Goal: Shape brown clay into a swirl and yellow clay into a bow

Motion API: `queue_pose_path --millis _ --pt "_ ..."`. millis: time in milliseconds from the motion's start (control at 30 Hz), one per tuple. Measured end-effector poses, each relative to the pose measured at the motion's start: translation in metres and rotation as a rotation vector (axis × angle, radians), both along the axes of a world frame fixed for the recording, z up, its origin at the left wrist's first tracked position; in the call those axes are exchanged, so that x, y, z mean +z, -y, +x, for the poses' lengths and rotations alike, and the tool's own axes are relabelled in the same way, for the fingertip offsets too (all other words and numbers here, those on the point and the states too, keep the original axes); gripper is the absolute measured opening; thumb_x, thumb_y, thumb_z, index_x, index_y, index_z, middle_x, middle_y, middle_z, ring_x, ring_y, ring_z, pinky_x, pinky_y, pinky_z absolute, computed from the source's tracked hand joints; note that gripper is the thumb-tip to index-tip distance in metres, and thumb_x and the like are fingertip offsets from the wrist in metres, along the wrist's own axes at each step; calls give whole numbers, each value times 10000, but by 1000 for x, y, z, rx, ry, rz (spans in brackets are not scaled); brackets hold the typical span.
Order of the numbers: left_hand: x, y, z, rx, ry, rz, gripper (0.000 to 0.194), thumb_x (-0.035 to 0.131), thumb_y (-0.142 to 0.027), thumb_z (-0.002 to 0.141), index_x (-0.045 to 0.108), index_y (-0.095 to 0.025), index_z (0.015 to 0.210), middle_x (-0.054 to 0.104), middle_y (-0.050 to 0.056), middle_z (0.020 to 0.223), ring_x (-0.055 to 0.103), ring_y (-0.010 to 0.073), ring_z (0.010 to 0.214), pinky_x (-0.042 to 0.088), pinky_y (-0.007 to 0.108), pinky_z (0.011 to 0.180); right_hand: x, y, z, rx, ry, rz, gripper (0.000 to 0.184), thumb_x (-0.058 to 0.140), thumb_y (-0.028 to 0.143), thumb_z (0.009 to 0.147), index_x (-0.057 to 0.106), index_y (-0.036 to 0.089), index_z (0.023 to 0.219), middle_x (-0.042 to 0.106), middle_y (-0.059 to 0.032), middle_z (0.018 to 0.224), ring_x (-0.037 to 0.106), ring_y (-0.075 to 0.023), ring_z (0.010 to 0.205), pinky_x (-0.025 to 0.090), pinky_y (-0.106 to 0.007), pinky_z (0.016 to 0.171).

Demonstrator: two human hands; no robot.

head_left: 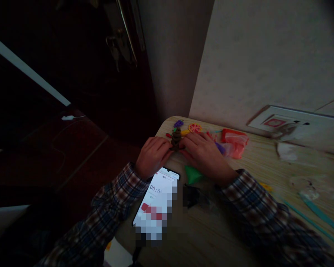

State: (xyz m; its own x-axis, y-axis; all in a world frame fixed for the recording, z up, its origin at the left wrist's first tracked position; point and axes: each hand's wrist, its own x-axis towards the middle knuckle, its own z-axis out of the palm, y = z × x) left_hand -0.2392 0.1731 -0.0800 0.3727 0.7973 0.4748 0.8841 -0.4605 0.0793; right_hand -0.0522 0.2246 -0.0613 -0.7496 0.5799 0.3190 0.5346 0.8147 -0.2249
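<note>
The left hand (155, 155) and right hand (204, 152) pinch a bumpy brown clay-like lump (176, 138) near the far left corner of the pale wooden bench (263, 157). Probably light, squishy; hold its bottom gently.

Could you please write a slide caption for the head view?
Left hand and right hand hold a small brown shape at a wood-grained table, near a lit phone.

Looks matt and clay-like on the brown piece (176, 139), smooth and glossy on the phone screen (159, 185), wood-grained on the table (263, 165), woven cloth on the plaid sleeves (122, 193), thin shiny plastic on the red bag (236, 141)
</note>
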Motion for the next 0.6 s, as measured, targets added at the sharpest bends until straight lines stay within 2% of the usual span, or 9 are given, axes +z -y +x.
queue_pose_path --millis 167,333,467,600 --pt "0 1 -9 -93 -108 17 155 478 -219 904 621 -163 880 683 63 916 604 186 890 455 328 826 -4 -1 11 12 -72 -113 99 498 206 893 596 190 899 640 -55 959 573 -224 945 378 -355 853" --pt "-5 4 -19 -156 -150 -25 165 478 -198 907 637 -165 934 705 67 1017 634 168 958 447 351 932 -8 -5 21 35 -2 -71 206 437 210 919 635 176 966 652 -81 1083 565 -243 1016 370 -402 914" --pt "-7 10 -25 -183 -100 -14 194 499 -238 907 635 -170 1027 703 76 1099 636 171 1044 441 372 982 -10 -4 27 61 -10 -56 264 407 225 936 644 166 1037 671 -87 1095 577 -235 1032 380 -416 959" --pt "-7 14 -31 -205 -53 -21 263 504 -248 902 602 -147 1124 679 109 1158 604 191 1127 431 399 1012 -10 -1 33 82 6 -50 332 388 228 947 588 150 1200 651 -102 1193 574 -227 1113 378 -449 1010"
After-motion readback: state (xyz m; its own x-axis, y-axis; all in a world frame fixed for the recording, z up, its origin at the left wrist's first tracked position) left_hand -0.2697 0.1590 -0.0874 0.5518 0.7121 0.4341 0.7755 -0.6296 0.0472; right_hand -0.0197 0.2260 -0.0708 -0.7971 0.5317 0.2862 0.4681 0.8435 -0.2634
